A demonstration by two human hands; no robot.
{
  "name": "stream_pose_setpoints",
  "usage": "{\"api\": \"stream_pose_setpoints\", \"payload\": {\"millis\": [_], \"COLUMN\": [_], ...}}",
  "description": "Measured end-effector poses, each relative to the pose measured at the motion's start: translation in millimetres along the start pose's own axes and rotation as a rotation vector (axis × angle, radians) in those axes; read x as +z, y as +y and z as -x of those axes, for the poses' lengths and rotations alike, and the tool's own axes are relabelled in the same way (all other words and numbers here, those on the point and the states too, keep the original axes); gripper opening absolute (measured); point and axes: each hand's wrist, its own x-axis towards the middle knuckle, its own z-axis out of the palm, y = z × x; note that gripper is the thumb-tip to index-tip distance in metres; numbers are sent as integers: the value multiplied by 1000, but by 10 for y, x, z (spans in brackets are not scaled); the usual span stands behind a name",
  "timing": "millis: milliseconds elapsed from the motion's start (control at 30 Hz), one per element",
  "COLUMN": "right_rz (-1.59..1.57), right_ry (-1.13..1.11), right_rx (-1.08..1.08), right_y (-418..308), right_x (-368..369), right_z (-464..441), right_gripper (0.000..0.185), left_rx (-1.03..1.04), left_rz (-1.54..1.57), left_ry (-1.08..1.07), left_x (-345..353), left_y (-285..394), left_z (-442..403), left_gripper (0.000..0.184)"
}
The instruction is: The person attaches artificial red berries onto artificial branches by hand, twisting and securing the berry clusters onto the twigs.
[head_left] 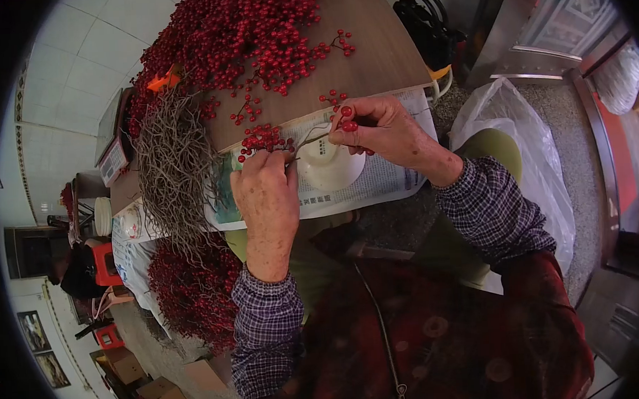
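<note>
My left hand is closed on a thin brown twig that runs across to my right hand. My right hand pinches a small sprig of red berries against the twig's other end. Below the hands a white bowl-like dish with dark print stands on newspaper. Loose berry sprigs lie just beyond my left hand. What sits under my left fingers is hidden.
A big heap of red berry sprigs covers the back of the wooden table. Bare twigs hang over its left edge, above finished-looking berry branches. A scale stands left; a clear plastic bag lies right.
</note>
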Motion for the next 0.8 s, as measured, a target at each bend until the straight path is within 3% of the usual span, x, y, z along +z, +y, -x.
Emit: {"api": "stream_pose_setpoints", "payload": {"millis": [200,400,467,800], "right_rz": [-39,-2,-14,-113], "right_ry": [18,12,9,-23], "right_rx": [-19,-29,-14,51], "right_y": [-11,-6,-18,-56], "right_x": [0,13,17,87], "right_z": [0,10,11,43], "right_gripper": [2,3,3,6], "left_rx": [5,-38,-181,-278], "left_rz": [-81,25,286,688], "left_ry": [60,132,98,82], "left_x": [54,110,89,2], "left_y": [-19,-49,-66,-2], "left_z": [-46,-54,-50,82], "left_gripper": [17,14,12,11]}}
